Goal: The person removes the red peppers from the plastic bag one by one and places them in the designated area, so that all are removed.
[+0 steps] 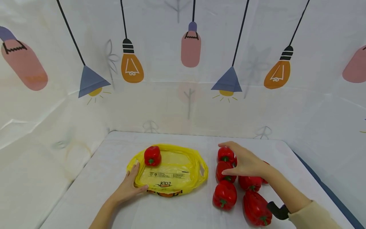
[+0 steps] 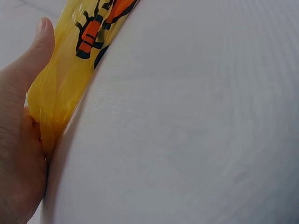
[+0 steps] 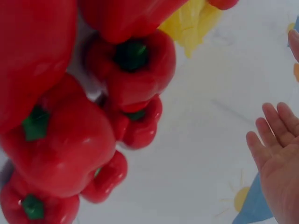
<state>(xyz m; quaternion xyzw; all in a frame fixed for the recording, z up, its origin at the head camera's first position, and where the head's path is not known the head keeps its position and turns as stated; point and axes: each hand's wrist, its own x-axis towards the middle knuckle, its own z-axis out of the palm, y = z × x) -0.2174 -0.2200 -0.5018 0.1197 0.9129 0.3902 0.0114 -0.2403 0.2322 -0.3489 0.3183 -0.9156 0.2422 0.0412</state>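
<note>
A yellow plastic bag [image 1: 190, 187] with dark print lies spread wide on the table. One red bell pepper [image 1: 152, 156] sits in it at the back left. My left hand [image 1: 130, 186] rests against the bag's left side, thumb extended along the front edge; the left wrist view shows the thumb [image 2: 39, 46] laid straight on the yellow film. To the right of the bag stand several red bell peppers [image 1: 224, 195] in a cluster. Above its back part hovers my right hand [image 1: 247, 161], thumb and fingers spread apart. In the right wrist view that hand [image 3: 282, 158] appears apart from the peppers.
Near the front right lies a longer red pepper [image 1: 257, 208]. A black strap [image 1: 278, 211] is on my right wrist. White cloth covers the table [image 1: 85, 197], and a white sheet printed with lamps [image 1: 160, 105] hangs behind it.
</note>
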